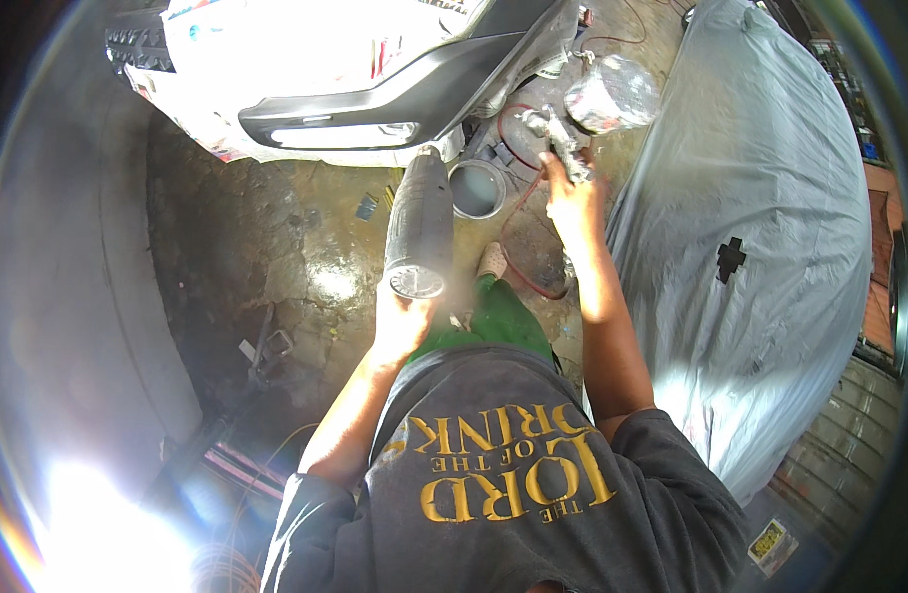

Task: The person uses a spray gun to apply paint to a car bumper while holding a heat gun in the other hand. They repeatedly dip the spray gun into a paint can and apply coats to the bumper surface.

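Observation:
My left hand [403, 321] is closed round the grip of a dark grey heat gun [420, 212], its round vented back end towards me and its nozzle pointing at a bumper. That black car bumper [444, 84] carries a long light lamp strip; bright masking sheet covers the bodywork above it. The nozzle overlaps the bumper's lower edge in view, so I cannot tell how far apart they are. My right hand [576, 203] is wrapped round a silvery spray gun [565, 143], held out to the right of the bumper. Its trigger is not clearly visible.
Between my hands a bucket [477, 189] of greyish liquid stands on the concrete floor. A red hose [535, 282] curls near my foot. On the right is a grey sheet-covered bulk [750, 326]; a foil-like round bundle [612, 94] lies beyond. A bright lamp [108, 534] glares lower left.

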`<state>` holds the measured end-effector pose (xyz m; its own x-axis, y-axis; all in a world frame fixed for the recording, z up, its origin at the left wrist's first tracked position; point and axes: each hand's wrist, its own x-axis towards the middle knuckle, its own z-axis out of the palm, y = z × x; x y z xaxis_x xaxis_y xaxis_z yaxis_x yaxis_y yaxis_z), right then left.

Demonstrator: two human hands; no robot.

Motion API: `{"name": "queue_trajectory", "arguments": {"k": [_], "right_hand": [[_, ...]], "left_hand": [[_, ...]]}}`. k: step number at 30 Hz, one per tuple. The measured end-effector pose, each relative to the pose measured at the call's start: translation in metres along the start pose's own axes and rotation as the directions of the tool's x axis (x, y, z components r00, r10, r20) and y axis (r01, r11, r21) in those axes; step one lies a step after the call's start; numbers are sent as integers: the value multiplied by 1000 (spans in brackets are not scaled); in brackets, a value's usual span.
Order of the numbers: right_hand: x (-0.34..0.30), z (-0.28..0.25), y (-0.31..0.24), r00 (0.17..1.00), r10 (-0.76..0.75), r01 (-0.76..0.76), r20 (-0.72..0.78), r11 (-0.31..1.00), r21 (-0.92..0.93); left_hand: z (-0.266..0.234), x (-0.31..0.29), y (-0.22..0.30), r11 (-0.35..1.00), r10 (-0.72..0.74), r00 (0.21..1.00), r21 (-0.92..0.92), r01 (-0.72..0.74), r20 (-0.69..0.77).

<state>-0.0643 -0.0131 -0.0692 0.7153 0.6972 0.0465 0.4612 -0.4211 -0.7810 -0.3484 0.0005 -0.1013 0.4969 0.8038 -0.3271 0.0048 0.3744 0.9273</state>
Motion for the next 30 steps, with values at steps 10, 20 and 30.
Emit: {"name": "queue_trajectory", "arguments": {"k": [10, 20, 30], "right_hand": [[-28, 11, -2, 996, -51, 52, -70, 999, 8], [-73, 26, 30, 963, -39, -22, 265, 974, 225], [-55, -2, 35, 749, 116, -515, 652, 722, 463]], "left_hand": [[7, -2, -20, 999, 51, 999, -7, -51, 11], [29, -9, -18, 999, 34, 997, 16, -33, -71], [85, -1, -13, 869, -224, 973, -439, 227, 60]]}}
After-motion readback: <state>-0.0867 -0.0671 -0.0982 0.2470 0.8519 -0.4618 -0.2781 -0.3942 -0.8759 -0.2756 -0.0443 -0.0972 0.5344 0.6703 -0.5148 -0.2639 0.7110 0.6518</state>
